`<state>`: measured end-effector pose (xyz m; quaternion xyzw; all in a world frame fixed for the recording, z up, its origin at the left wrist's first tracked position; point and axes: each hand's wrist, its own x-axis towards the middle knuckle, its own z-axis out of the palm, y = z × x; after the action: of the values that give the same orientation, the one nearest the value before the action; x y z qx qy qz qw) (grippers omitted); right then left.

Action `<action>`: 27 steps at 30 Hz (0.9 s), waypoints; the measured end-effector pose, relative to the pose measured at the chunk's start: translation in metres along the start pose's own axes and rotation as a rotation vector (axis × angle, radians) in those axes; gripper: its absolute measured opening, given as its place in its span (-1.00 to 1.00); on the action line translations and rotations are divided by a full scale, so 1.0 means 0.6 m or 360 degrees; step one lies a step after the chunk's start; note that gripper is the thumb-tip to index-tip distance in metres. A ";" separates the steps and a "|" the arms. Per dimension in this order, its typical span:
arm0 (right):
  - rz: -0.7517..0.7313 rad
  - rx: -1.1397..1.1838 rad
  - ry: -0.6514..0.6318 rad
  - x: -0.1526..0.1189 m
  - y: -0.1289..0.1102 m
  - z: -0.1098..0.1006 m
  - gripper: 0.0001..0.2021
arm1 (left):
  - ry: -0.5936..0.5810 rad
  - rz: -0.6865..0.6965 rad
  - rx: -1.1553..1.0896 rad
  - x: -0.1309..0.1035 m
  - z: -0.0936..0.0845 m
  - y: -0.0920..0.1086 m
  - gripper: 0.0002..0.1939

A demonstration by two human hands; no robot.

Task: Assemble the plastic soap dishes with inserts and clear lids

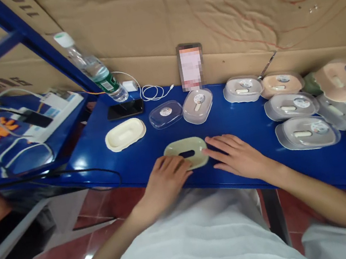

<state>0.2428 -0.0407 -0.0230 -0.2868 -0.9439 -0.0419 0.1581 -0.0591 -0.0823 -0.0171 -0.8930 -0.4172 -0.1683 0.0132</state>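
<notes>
A pale green oval tray (199, 146) with a dark slot in its middle lies on the blue table near the front edge. My left hand (168, 176) rests over its left front part, fingertips near the slot, with the fingers close together. At the tray's right end is my right hand (238, 154), palm down, its fingers spread and one fingertip at the rim. Behind the tray are a cream oval dish (125, 134), a clear lid (165, 114) with a round sticker, and a lidded grey box (198, 106).
Several lidded boxes (308, 132) fill the right side of the blue table (241, 120). A phone (191, 66) leans on the cardboard behind. At the back left are a water bottle (103, 79), a dark phone (125, 109) and a white cable (153, 93).
</notes>
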 end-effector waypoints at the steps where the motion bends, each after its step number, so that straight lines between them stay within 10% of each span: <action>1: -0.0049 0.0034 0.0001 0.001 -0.003 0.002 -0.56 | -0.0016 0.0038 -0.0091 0.002 0.004 0.000 -0.71; 3: -0.0082 0.0082 0.0019 0.001 -0.003 0.005 -0.61 | 0.0040 -0.0100 -0.0175 0.009 0.008 -0.027 -0.54; 6: 0.0002 0.0090 0.0069 -0.006 0.008 0.005 -0.68 | 0.0266 -0.0860 0.0115 0.007 0.006 -0.108 -0.34; 9: 0.0167 0.0144 0.0075 -0.014 0.022 0.002 -0.74 | 0.0083 -0.1304 0.0272 -0.019 -0.002 -0.160 -0.40; 18: 0.0572 0.0425 0.0132 -0.017 0.041 0.000 -0.76 | -0.0157 -0.0125 -0.0282 -0.026 0.012 -0.013 -0.68; 27: 0.0132 0.0538 0.0005 -0.008 0.013 0.002 -0.73 | 0.0296 -0.0188 -0.0222 0.034 0.061 0.003 -0.32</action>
<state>0.2505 -0.0364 -0.0258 -0.2949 -0.9246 0.1234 0.2072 -0.0354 -0.0623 -0.0454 -0.8461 -0.4534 -0.2795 -0.0202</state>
